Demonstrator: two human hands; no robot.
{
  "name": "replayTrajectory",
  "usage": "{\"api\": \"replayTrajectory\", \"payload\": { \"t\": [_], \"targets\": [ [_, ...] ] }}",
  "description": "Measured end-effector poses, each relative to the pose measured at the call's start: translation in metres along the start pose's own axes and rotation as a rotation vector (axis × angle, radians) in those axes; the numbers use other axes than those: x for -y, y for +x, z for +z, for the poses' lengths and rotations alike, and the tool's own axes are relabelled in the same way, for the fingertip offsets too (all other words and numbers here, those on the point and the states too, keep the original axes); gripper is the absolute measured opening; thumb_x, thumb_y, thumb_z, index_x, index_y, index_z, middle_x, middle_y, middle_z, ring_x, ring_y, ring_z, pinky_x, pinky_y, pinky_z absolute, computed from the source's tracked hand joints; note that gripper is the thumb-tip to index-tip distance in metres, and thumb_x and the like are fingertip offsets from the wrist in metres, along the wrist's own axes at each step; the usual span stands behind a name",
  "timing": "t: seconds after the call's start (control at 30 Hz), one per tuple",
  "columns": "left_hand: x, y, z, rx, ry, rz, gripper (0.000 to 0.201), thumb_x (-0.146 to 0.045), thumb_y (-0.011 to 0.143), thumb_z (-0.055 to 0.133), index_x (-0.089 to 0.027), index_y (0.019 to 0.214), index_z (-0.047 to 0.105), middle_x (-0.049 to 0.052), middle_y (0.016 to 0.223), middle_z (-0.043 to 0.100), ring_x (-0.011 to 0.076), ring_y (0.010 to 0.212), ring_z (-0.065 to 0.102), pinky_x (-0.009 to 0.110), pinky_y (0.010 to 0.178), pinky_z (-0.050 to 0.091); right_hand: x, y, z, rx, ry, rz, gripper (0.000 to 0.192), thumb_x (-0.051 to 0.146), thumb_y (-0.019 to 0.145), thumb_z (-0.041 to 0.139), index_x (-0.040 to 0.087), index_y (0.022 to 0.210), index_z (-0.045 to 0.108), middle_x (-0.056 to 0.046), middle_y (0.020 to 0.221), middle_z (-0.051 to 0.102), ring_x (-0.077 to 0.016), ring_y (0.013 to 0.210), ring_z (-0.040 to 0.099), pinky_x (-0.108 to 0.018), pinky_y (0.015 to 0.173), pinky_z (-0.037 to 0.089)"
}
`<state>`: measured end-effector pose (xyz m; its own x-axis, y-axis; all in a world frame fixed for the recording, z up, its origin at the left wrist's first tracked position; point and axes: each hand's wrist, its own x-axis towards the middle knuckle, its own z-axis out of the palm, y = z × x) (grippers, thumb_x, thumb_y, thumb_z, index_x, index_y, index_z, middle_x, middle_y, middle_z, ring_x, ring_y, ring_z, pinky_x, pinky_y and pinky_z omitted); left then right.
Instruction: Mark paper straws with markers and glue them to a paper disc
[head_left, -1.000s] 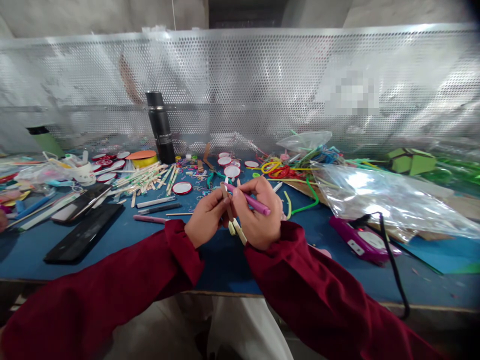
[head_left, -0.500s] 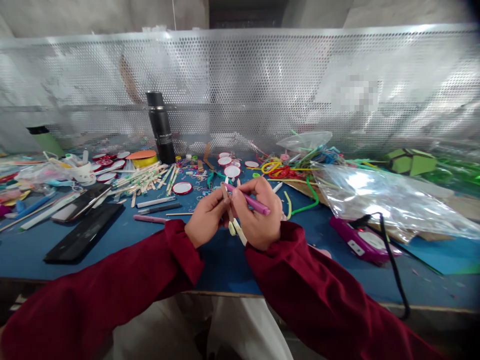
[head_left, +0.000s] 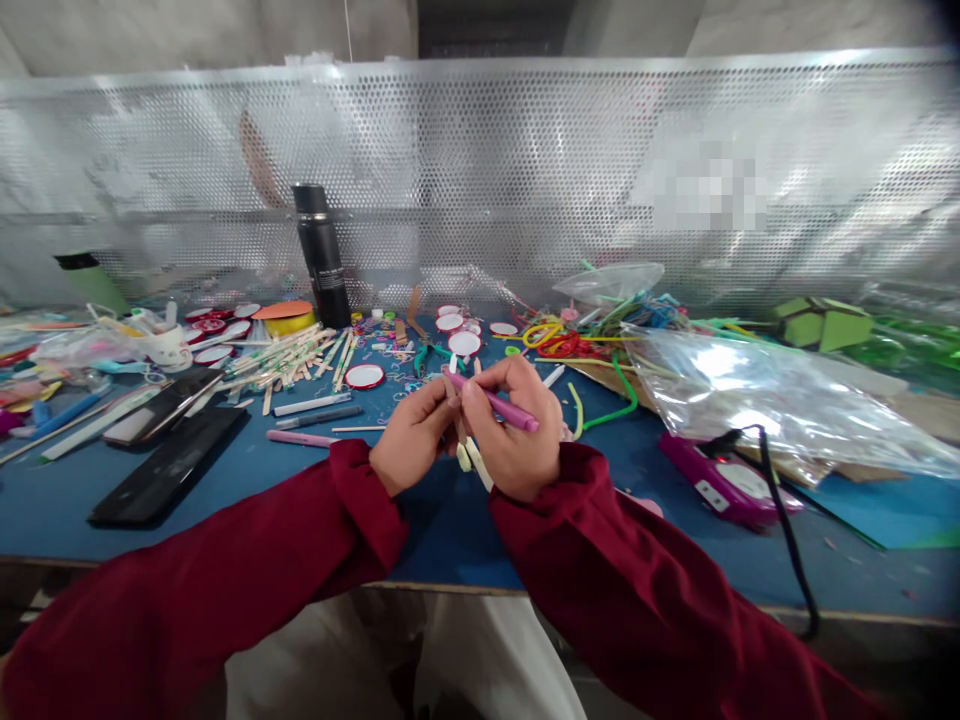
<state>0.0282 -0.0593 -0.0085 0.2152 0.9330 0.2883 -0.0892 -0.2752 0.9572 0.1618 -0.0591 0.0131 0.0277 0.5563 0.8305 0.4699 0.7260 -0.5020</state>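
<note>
My right hand (head_left: 517, 425) is closed round a purple marker (head_left: 514, 412), its tip end pointing left toward my left hand. Between the thumb and fingers of my left hand (head_left: 416, 432) is a pale wooden craft stick (head_left: 460, 428), held upright below the marker's tip. Another pale strip (head_left: 480, 468) slants down under my right hand, beside a small cream-coloured piece (head_left: 464, 458). How these pale parts join is hidden by my fingers. A pink marker (head_left: 300, 438) lies left of my left hand.
Left on the blue table (head_left: 285, 500) lie a black phone (head_left: 169, 470), piled craft sticks (head_left: 281, 360) and a dark bottle (head_left: 322, 260). To the right are a purple device (head_left: 724, 480) with a black cord, clear plastic film (head_left: 780, 390) and green pipe cleaner (head_left: 619, 400). A perforated metal screen (head_left: 487, 180) stands behind.
The marker and my right hand have shifted very slightly at the stick. My left hand keeps its hold, and the things on the table look unchanged.
</note>
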Motion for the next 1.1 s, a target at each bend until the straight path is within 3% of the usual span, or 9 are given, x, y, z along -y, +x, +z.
{"api": "replayTrajectory", "payload": {
  "t": [1.1],
  "targets": [
    [-0.0033, -0.0007, 0.0021, 0.007, -0.002, -0.018, 0.041, -0.058, 0.089, 0.058, -0.017, 0.089, 0.055, -0.004, 0.060, 0.052, 0.0079, 0.045, 0.045, 0.022, 0.042, 0.030, -0.0013, 0.0003, -0.0003, 0.002, 0.000, 0.001, 0.012, 0.027, 0.088, 0.059, 0.022, 0.077, 0.056, 0.001, 0.070, 0.064, -0.0143, 0.062, 0.058, -0.029, 0.061, 0.042]
  ]
}}
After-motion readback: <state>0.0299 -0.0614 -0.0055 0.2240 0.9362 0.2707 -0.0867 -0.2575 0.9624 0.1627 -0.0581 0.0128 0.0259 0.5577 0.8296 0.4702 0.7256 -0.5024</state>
